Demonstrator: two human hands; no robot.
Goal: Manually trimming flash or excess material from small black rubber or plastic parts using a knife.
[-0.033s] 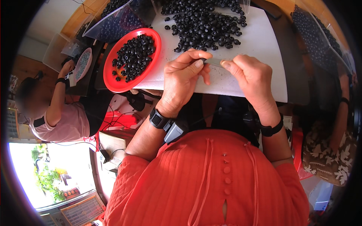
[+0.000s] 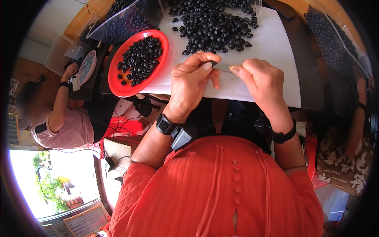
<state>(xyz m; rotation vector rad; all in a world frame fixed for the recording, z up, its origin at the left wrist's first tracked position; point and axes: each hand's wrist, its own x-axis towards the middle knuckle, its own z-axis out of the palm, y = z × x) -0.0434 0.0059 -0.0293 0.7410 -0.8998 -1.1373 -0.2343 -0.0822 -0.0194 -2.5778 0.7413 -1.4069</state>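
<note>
A small black piece [image 2: 213, 63] is sitting just above the white sheet [image 2: 272, 51], and I am pinching it with my left hand [image 2: 193, 77]. My right hand [image 2: 258, 77] is pinching a thin clear strip [image 2: 224, 68] beside it. Loose black pieces [image 2: 215, 29] are lying beyond, a red plate [image 2: 118, 85] of them leftward.

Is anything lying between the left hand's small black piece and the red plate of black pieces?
Nothing visible: only bare white mat separates the left hand, pinching the small black piece, from the red plate.
</note>
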